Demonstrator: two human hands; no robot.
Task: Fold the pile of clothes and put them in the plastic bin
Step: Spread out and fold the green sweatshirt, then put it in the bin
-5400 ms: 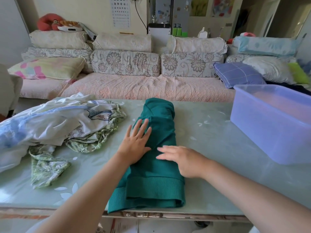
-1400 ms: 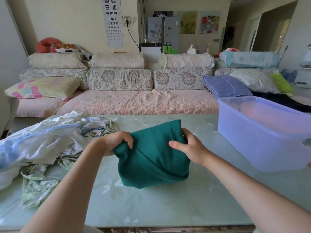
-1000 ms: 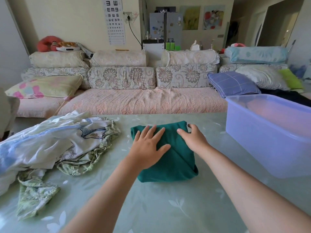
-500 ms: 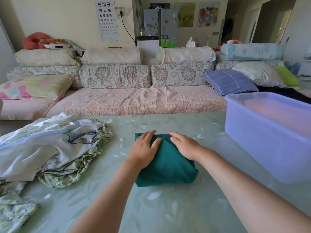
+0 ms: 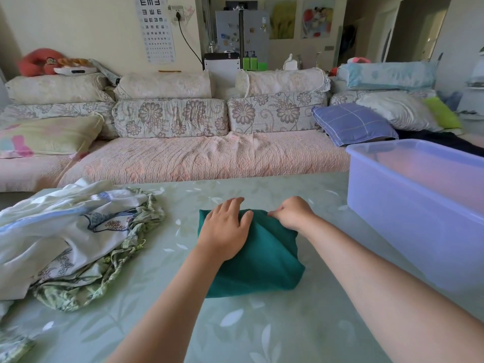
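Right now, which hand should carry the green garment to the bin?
Right, probably: the right hand grips the green garment at its far edge, nearer the plastic bin; the left hand lies flat on top.

Soft daylight is filling the room, evenly bright. The glossy table (image 5: 262, 323) is throwing a pale sheen, the plastic bin (image 5: 408, 205) is glowing translucent, shadows are falling faint, and the wide lens is bending and smearing the edges.

The right hand (image 5: 290, 214) buries its curled fingertips in the folded green garment (image 5: 262, 260), partly covered by the left hand (image 5: 225, 229). Right of that grip the frame edge cuts off the plastic bin (image 5: 408, 205); left of it, the pile of clothes (image 5: 65, 231).
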